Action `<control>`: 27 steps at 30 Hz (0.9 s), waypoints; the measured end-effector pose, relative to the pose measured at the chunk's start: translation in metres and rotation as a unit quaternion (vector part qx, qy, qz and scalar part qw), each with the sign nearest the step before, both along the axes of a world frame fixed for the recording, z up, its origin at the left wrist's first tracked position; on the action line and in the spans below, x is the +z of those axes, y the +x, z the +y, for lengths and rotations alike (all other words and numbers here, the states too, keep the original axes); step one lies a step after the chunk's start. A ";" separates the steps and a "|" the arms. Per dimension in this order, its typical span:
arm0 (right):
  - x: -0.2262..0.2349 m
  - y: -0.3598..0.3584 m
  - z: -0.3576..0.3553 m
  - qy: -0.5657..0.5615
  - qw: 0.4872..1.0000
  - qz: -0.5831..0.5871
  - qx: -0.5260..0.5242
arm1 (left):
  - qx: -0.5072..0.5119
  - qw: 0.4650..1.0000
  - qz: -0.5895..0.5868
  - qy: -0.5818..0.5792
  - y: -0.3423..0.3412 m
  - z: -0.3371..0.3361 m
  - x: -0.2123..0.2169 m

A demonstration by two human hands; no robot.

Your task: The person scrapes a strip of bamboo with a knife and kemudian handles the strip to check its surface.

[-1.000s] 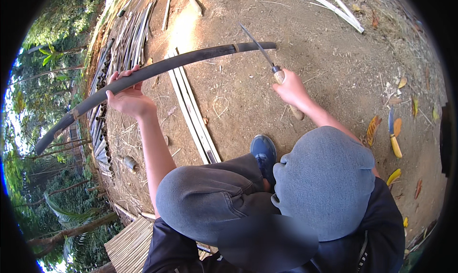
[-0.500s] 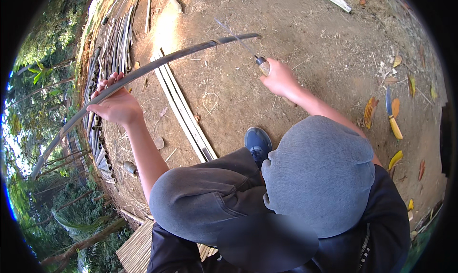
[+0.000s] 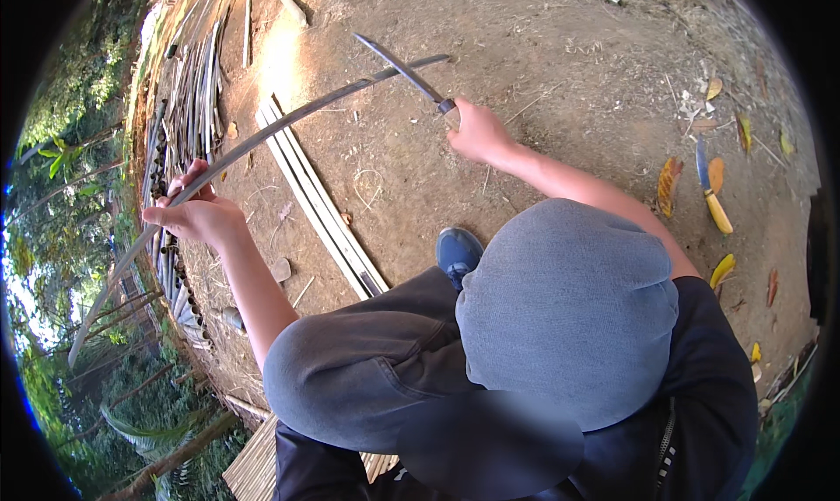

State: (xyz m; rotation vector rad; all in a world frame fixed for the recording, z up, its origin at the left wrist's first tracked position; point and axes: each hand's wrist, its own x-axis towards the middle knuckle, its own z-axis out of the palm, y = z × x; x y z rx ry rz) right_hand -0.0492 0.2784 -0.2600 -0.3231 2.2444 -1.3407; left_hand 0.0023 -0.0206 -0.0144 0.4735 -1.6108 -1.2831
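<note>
Swung leftward since earlier, the knife (image 3: 424, 86) is clamped in the outstretched right hand (image 3: 480, 133); left hand (image 3: 203, 216) pinches the strip (image 3: 297, 115).

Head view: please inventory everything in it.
Dirt ground: one, brown, centre and right
Bamboo strip: one, grey, left to top centre
Long knife: one, grey blade, top centre
Second knife: one, yellow handle, right
Split bamboo slats: at least two, cream, left of centre
Bamboo poles: many, grey-brown, piled left
Loose sticks: few, pale, upper edge
Fallen leaves: several, yellow and brown, right
Slatted mat: one, tan, lower left
Foliage: uncounted, green, far left
Shoe: one, blue, centre
Trousers: one pair, grey, lower centre
Jacket: one, black, bottom
Left hand: one, bare, holding the strip
Right hand: one, bare, holding long knife
</note>
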 end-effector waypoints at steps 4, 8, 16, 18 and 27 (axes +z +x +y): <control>-0.011 -0.024 0.003 -0.002 0.998 -0.052 -0.026 | 0.041 0.998 0.035 -0.040 -0.001 0.002 -0.001; 0.004 -0.011 0.004 0.000 1.000 0.009 0.015 | 0.043 0.997 0.051 -0.033 -0.004 0.003 -0.003; -0.004 -0.043 0.008 0.049 0.997 -0.048 0.037 | 0.075 0.996 0.055 -0.004 -0.010 -0.006 -0.008; 0.023 -0.034 -0.002 0.040 0.995 -0.055 0.069 | 0.085 0.995 0.053 0.005 -0.003 -0.012 -0.005; -0.019 -0.049 0.006 0.069 0.997 -0.045 0.009 | 0.059 0.997 0.041 -0.012 -0.008 -0.005 -0.005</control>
